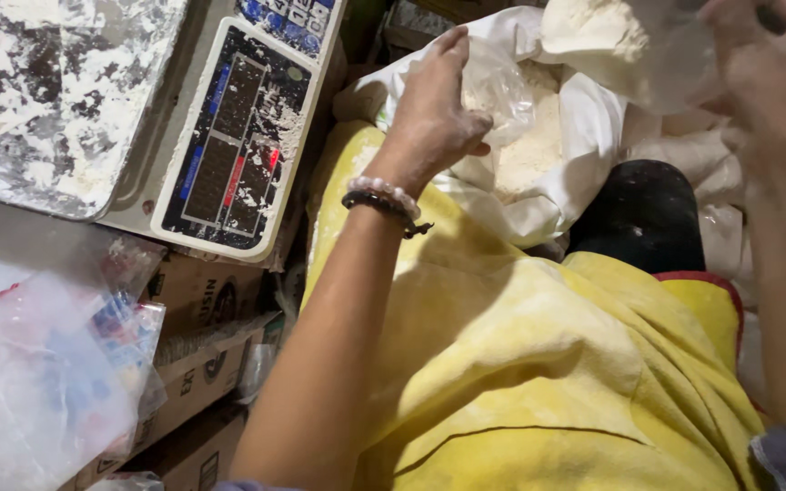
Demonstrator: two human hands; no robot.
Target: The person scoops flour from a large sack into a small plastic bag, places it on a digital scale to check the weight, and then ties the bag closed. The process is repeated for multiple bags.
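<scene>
My left hand (434, 109) grips the rim of a small clear plastic bag (502, 86) held over an open white sack of flour (539, 145). A pink bead bracelet and a dark cord sit on that wrist. My right hand (766, 73) is at the top right, blurred, closed on a scoop heaped with flour (620, 41) just above the sack. A yellow cloth (539, 364) covers my lap below both arms.
A flour-dusted digital scale (238, 136) with a metal pan (56, 91) stands at the upper left. Clear plastic bags (47, 373) and cardboard boxes (202, 364) lie at the lower left. A black round object (643, 214) sits beside the sack.
</scene>
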